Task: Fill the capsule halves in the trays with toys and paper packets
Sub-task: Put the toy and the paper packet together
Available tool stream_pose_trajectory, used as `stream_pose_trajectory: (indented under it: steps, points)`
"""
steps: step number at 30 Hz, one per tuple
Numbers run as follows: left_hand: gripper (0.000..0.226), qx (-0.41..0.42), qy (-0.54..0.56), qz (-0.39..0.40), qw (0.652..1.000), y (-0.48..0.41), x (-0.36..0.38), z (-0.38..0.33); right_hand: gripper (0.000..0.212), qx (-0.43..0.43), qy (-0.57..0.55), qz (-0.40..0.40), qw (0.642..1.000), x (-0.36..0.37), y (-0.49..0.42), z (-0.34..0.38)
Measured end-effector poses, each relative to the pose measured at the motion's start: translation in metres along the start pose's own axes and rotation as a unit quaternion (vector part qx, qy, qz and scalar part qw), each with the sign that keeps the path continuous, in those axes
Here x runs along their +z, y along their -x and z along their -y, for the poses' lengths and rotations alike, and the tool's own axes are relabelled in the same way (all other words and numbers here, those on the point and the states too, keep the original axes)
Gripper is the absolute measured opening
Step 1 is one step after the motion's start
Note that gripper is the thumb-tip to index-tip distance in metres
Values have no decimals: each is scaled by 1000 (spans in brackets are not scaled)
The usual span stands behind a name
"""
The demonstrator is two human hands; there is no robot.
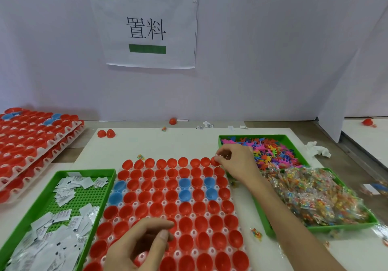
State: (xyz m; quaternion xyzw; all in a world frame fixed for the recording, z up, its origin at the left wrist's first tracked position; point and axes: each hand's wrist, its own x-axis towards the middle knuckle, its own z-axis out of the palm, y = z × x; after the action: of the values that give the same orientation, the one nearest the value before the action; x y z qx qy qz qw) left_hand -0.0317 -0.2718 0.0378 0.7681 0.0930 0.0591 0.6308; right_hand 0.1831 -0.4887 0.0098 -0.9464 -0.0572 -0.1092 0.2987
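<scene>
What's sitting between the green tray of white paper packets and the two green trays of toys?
In the head view, a white tray of red and blue capsule halves; the left hand over it, the right hand at its far corner.

You have one view only, from the camera on your head, looking forward and down across the pale surface (189,142). It sits close. The white plastic tray of red and blue capsule halves (178,233) runs off the near edge. Your left hand (142,243) and right hand (239,163) enter from the bottom, the right pinching a red capsule half (213,162) at the tray's far right corner. Straight ahead stands the white wall (273,60) with its printed paper sign (147,27).
</scene>
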Motion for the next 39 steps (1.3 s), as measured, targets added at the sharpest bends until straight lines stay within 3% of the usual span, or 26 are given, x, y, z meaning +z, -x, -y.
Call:
stream_pose_trajectory:
  steps: [5,8,11,13,16,21,24,28,32,39]
  points:
    - [55,72,4,-3,997,1,-5,10,10,-1,-2,3,1000,0,0,-1]
    - [56,66,-14,-10,998,1,-5,9,3,-3,-29,-11,1000,-7,1,-2]
    - [56,46,-30,-9,998,-2,-6,1,17,2,-71,-23,997,-18,0,-2]
    - [46,90,-89,6,992,-15,0,-16,14,3,-93,-31,995,-24,1,-3]
    - [19,171,-227,44,958,-55,26,-52,11,-3,-106,-37,994,-28,3,-4]
    - [25,220,-466,86,853,-156,91,-69,3,0,-114,-38,993,-31,8,-1]
    - [31,224,-526,117,812,-180,115,-50,4,-1,-113,-36,993,-32,8,-2]
    - [28,232,-560,126,785,-185,123,-26,1,-6,-115,-35,993,-32,8,-6]
    - [35,218,-555,143,790,-189,120,-18,7,-3,-107,-26,994,-30,5,-11]
    - [74,200,-490,162,833,-190,121,-8,2,-12,-120,-10,993,-24,-1,-13]
